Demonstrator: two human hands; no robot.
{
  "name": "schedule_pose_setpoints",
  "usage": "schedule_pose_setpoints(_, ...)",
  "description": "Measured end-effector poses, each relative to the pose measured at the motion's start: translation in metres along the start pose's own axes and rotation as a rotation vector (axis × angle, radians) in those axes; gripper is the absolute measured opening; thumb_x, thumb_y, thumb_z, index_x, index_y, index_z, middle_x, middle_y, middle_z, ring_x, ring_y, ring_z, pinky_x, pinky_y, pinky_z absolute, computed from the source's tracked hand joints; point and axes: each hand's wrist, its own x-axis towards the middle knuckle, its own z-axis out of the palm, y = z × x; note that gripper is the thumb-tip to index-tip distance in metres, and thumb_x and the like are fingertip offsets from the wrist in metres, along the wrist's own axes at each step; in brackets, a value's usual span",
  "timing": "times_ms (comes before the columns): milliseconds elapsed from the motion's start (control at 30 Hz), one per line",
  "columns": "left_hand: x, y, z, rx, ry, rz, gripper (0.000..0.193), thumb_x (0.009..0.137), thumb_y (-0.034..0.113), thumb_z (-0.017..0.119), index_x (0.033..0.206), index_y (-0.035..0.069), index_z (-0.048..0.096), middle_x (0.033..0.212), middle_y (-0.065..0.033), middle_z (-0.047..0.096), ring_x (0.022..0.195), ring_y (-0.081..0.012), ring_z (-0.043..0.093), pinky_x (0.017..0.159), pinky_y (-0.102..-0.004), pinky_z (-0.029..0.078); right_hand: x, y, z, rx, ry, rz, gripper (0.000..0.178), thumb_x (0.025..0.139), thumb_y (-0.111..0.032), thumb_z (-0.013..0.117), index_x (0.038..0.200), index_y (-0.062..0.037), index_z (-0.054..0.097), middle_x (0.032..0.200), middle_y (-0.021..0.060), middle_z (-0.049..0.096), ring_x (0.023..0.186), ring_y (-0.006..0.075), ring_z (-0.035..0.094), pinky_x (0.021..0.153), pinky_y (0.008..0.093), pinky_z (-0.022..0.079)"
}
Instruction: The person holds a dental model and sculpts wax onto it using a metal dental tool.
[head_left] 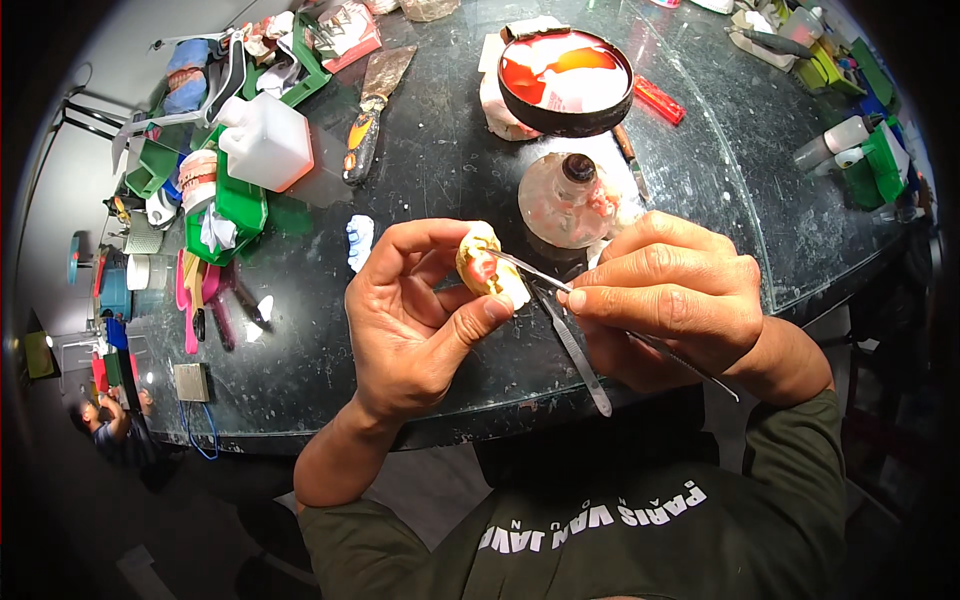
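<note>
Between the fingers and thumb of my left hand (pixel 415 310) is a small cream dental model (pixel 480 262) with a red-pink patch on it. My right hand (pixel 675 295) grips a thin metal dental carver (pixel 540 273) like a pen. Its tip meets the model at the patch, or very close to it; its other end sticks out below my fingers. Under and between my hands, a metal spatula-like tool (pixel 575 358) lies on the dark table (pixel 310 370). Just beyond my hands stands a round glass spirit lamp (pixel 562 210) with a dark cap.
Farther back sits a black bowl (pixel 565 122) of red, waxy material, with a red lighter-like object (pixel 659 101) beside it. Leftward are a putty knife (pixel 368 125), a white plastic bottle (pixel 265 145), a green box (pixel 240 205) and a bluish-white tooth model (pixel 360 242). Bottles (pixel 838 140) stand far right.
</note>
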Motion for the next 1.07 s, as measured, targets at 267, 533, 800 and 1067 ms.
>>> schedule_pose_setpoints(267, 0.0017, -0.0020, 0.0011, -0.007, -0.004, 0.018, 0.052, 0.084, 0.004, 0.080, 0.126, -0.003, 0.049, 0.113, -0.0144, 0.061, 0.107, -0.0261, 0.066, 0.094, -0.0385, 0.056, 0.0004, -0.0018, -0.0024, 0.009, -0.006, 0.032, 0.028, 0.063, 0.009, 0.073, 0.090, 0.0023, 0.072, 0.077, 0.0108, 0.070, 0.063, 0.0224, 0.067, 0.055, 0.0311, 0.053)
schedule_pose_setpoints(533, 0.0027, -0.0034, -0.0005, -0.065, -0.071, 0.060, 0.047, 0.085, -0.010, 0.072, 0.124, -0.003, 0.046, 0.118, -0.0164, 0.059, 0.115, -0.0287, 0.064, 0.097, -0.0399, 0.059, -0.0020, -0.0010, -0.0010, 0.023, 0.013, 0.021, 0.028, 0.064, 0.009, 0.074, 0.091, 0.0027, 0.072, 0.077, 0.0108, 0.070, 0.062, 0.0221, 0.067, 0.056, 0.0305, 0.054)
schedule_pose_setpoints(800, 0.0040, -0.0039, -0.0015, -0.044, -0.082, 0.068, 0.047, 0.085, -0.010, 0.073, 0.123, -0.002, 0.045, 0.118, -0.0168, 0.058, 0.115, -0.0293, 0.065, 0.097, -0.0401, 0.059, -0.0029, -0.0004, 0.0006, 0.016, 0.003, 0.006, 0.028, 0.064, 0.006, 0.074, 0.091, 0.0025, 0.072, 0.077, 0.0107, 0.070, 0.063, 0.0220, 0.067, 0.056, 0.0302, 0.053)
schedule_pose_setpoints(1067, 0.0027, -0.0050, -0.0027, -0.057, -0.083, 0.058, 0.048, 0.085, -0.009, 0.074, 0.122, -0.003, 0.045, 0.117, -0.0165, 0.059, 0.115, -0.0286, 0.065, 0.097, -0.0396, 0.059, -0.0045, 0.0010, 0.0012, 0.035, 0.005, 0.010, 0.026, 0.066, 0.004, 0.074, 0.092, 0.0027, 0.072, 0.078, 0.0108, 0.070, 0.063, 0.0220, 0.067, 0.056, 0.0309, 0.052)
